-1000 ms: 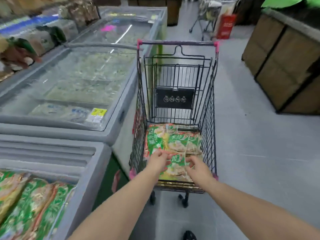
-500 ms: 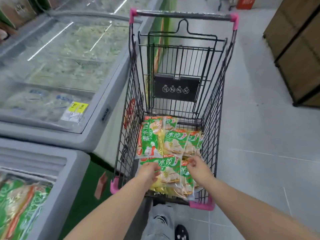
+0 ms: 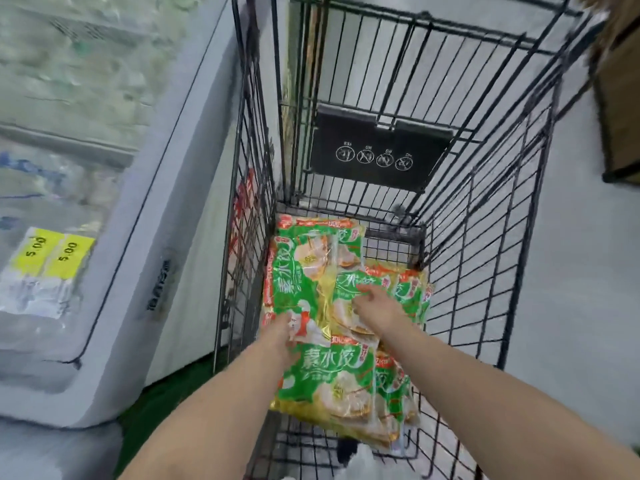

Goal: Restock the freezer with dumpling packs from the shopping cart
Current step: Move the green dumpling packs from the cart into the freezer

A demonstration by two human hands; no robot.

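Several green and yellow dumpling packs lie in the bottom of the black wire shopping cart. My left hand reaches in and pinches the near lower corner of the left dumpling pack. My right hand lies with fingers stretched flat on the middle dumpling pack. Below both wrists lies the nearest dumpling pack, untouched by the fingers. More packs show to the right of my right hand. The grey chest freezer stands directly left of the cart.
The freezer has a frosted glass lid with yellow price tags on it. A black warning sign hangs on the cart's far wall. A wooden crate stands on the grey floor at upper right.
The view has dropped closer into the cart. Both hands have left the nearest pack and moved farther in, the left onto the left pack's corner, the right onto the middle pack.
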